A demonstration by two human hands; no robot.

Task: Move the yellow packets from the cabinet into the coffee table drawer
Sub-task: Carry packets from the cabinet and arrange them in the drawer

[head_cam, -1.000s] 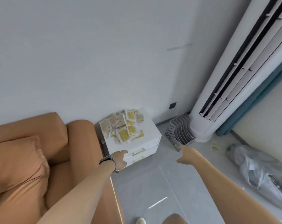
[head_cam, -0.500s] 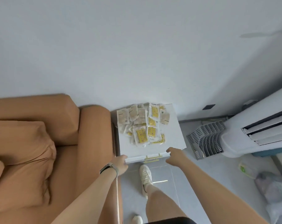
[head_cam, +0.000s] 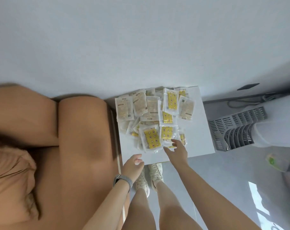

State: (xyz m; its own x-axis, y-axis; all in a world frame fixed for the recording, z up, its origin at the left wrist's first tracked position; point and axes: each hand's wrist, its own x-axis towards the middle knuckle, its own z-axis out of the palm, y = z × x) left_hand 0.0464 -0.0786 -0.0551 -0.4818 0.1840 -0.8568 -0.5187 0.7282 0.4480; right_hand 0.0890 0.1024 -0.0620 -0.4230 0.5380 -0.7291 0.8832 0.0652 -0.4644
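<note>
Head view: left hand hangs relaxed and empty at the bottom edge of the cabinet, right hand has spread fingers just reaching the nearest yellow packets, gripping nothing yet. I'd scoop several slippery packets together using both hands. They're heaped mid-frame on the white top. Tan sofa left, gray floor, standing air conditioner right, plain wall behind.
</note>
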